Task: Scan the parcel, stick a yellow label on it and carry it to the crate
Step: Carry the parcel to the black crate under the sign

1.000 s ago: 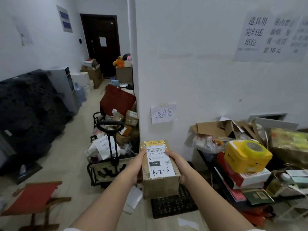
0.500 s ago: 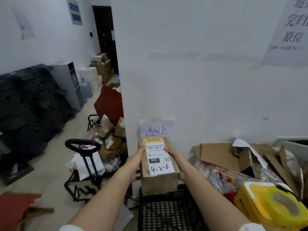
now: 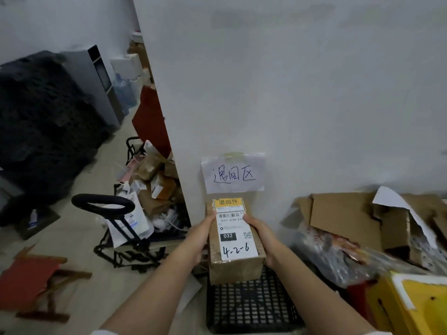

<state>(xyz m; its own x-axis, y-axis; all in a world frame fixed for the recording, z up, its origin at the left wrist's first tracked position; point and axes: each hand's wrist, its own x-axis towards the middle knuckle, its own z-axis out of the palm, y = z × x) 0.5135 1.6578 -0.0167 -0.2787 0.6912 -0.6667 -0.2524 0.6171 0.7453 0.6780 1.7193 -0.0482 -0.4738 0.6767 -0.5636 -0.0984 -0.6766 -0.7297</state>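
- Now the parcel (image 3: 235,247) is closer to the black crate (image 3: 251,303), just above its 12 o'clock edge.
- Left hand (image 3: 202,234) and right hand (image 3: 260,234) fingers press its sides.
- Its yellow label (image 3: 228,202) is on, so it can likely go in.

A white wall (image 3: 302,93) bore a handwritten paper sign (image 3: 232,173); a loaded folding cart (image 3: 135,228) and flattened cardboard (image 3: 343,218) crowded the beige tiled floor (image 3: 79,228).

Black crate (image 3: 251,308) lies open below; trolley (image 3: 116,228) left, cardboard pile (image 3: 346,218) right
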